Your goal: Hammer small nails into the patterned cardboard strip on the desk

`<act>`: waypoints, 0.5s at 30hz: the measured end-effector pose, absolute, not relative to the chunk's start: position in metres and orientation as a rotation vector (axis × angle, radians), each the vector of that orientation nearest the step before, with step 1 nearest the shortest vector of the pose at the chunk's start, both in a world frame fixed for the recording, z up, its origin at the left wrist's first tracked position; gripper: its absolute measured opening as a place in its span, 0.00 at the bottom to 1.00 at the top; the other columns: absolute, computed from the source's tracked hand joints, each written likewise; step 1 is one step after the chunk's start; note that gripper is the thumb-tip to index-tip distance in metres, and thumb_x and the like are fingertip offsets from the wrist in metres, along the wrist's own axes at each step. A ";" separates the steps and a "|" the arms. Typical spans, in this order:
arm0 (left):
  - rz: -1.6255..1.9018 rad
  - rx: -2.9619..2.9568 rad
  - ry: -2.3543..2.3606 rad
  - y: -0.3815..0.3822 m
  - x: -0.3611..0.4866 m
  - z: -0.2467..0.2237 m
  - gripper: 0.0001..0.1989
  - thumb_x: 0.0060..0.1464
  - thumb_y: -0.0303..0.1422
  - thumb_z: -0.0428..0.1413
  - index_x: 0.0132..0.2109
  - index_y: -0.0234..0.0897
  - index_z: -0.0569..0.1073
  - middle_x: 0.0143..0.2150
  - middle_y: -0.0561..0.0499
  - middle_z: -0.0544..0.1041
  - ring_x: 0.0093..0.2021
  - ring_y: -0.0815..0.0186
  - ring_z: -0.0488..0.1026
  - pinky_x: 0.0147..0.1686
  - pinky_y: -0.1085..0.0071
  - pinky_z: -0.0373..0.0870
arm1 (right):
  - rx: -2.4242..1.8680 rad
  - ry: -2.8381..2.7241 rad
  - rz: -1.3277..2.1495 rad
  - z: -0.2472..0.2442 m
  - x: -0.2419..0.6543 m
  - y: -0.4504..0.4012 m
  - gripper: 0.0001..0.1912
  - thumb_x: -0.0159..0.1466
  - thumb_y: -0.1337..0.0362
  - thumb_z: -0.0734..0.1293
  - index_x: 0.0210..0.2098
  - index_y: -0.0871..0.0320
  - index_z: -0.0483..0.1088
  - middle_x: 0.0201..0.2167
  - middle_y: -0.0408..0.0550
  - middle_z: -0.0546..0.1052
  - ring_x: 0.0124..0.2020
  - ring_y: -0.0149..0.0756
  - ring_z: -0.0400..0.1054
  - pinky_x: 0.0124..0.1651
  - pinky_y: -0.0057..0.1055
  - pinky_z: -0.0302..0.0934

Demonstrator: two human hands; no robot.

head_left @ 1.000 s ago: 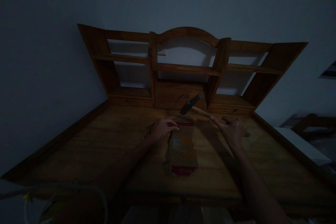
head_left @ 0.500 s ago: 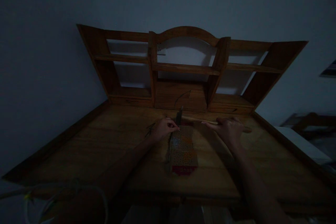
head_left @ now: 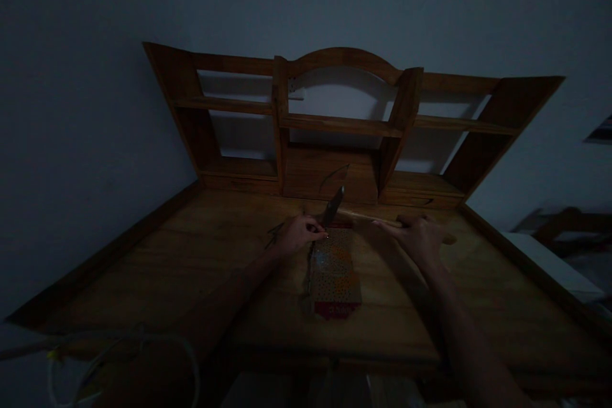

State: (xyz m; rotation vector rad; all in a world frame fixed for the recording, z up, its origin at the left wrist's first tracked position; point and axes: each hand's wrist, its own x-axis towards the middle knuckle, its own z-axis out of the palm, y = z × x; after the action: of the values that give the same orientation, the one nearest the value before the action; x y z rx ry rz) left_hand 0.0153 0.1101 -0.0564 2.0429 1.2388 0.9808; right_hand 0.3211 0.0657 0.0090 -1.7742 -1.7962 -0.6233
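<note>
My right hand (head_left: 421, 239) is wrapped around the wooden handle of a hammer (head_left: 333, 205), held level over the desk. Its dark metal head is near the fingertips of my left hand (head_left: 302, 234). The thumb and finger of that left hand are pinched together at the far left part of a flat cardboard piece (head_left: 335, 271). A tiny bright spot shows at the pinch, too small to name. The cardboard has many dark dots, orange patches and a red near end. Several thin dark pieces (head_left: 273, 234) lie left of my left hand.
A wooden shelf unit (head_left: 342, 124) stands at the back of the wooden desk (head_left: 215, 236), against the wall. A pale cable loop (head_left: 191, 357) is at the lower left. On the right there is a white surface (head_left: 549, 261). The room is dim.
The hammer's head has swung, its upper end tilting up and to the right. My left hand stays pinched in nearly the same place on the cardboard.
</note>
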 end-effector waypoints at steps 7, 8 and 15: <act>0.977 1.986 1.231 0.109 0.017 -0.051 0.18 0.43 0.47 0.63 0.32 0.36 0.79 0.26 0.54 0.73 0.28 0.69 0.67 0.26 0.75 0.57 | -1.758 -1.697 -0.594 0.007 0.319 0.066 0.39 0.50 0.28 0.58 0.26 0.58 0.78 0.17 0.52 0.72 0.28 0.40 0.64 0.34 0.32 0.48; 1.012 1.975 1.242 0.110 0.015 -0.048 0.18 0.43 0.48 0.62 0.33 0.37 0.79 0.27 0.53 0.74 0.29 0.69 0.68 0.27 0.75 0.58 | -1.778 -1.627 -0.575 0.006 0.320 0.068 0.39 0.50 0.28 0.58 0.27 0.58 0.78 0.18 0.53 0.73 0.29 0.41 0.64 0.33 0.32 0.49; 1.055 1.859 1.948 0.138 -0.042 -0.040 0.15 0.54 0.44 0.53 0.34 0.36 0.75 0.32 0.48 0.77 0.32 0.65 0.71 0.31 0.72 0.62 | -1.954 -1.273 -0.194 0.005 0.321 0.074 0.39 0.50 0.28 0.58 0.29 0.57 0.79 0.20 0.54 0.74 0.27 0.44 0.67 0.31 0.33 0.51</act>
State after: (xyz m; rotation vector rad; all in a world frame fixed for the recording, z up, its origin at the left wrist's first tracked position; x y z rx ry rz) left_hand -0.0417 0.1379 -0.0402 1.8585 1.9482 1.0554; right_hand 0.3208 0.0741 0.0050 -1.9537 -1.2728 -0.1944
